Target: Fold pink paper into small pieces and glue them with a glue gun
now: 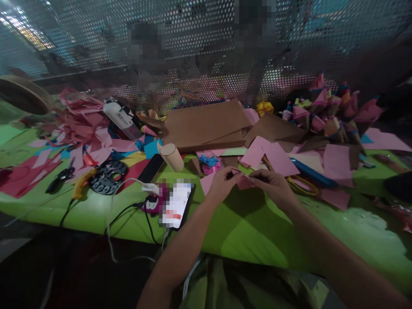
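Observation:
Between my two hands is a small piece of pink paper [244,182], pinched near its upper edge. My left hand [224,182] has its fingers closed on the left side of the paper, and my right hand [270,183] grips the right side with thumb and fingers. The paper is held just above the green tabletop [244,227]. Beside my left hand lies another pink sheet [207,182], with a crumpled blue and pink bundle [210,165] behind it. Larger pink sheets [280,159] lie beyond my right hand.
Left of my arm are a lit phone [177,206], a power strip [154,204] with cables, a yellow-handled glue gun [80,182] and a cardboard tube [172,156]. Brown cardboard [202,124] lies at the back. Yellow-handled scissors [304,186] and paper-wrapped cones [337,107] are at right.

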Demonstrator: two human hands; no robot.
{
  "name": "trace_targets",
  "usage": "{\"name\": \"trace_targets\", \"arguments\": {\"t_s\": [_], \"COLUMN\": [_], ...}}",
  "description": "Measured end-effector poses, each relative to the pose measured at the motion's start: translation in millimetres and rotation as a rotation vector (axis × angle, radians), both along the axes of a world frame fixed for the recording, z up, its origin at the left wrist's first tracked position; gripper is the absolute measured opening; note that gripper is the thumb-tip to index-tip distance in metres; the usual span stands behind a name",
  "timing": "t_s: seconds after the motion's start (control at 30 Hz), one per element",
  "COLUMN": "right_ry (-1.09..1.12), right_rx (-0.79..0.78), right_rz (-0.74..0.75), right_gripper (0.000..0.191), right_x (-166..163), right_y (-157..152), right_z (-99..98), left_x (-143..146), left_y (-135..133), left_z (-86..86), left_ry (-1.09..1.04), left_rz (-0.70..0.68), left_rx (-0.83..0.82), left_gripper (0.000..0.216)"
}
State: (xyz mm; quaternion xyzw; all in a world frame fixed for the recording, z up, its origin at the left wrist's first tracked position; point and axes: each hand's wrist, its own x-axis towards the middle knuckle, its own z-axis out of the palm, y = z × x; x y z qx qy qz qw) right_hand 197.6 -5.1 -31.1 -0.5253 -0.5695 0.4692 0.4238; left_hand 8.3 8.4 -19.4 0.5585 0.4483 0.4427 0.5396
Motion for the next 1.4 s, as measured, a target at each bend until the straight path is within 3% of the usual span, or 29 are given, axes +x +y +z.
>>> {"name": "trace_targets", "arguments": {"t_s": [0.7, 0.93, 1.4], "right_ry": [0.04, 0.083, 0.136], "right_rx": [0.004, -0.016, -0.014], "right_rz": [-0.119, -0.118, -0.16], "right_gripper": [0.045, 0.048, 0.049], "right_x": [1.3, 2.0, 4.0], "right_y": [2.4, 4.3, 7.0], "right_z": [1.5, 4.5, 8.6], "left_x": [-3.8, -4.7, -4.7], "left_y": [4.8, 1.3, 0.0], "left_z": [-3.4, 3.7, 2.9], "left_ry": [0.012, 0.132, 0.041], "left_rz": [0.046, 0.001, 0.035], "left_rx": [-0.096, -0.008, -0.091], "left_gripper": [0.005, 0.004, 0.008]}}
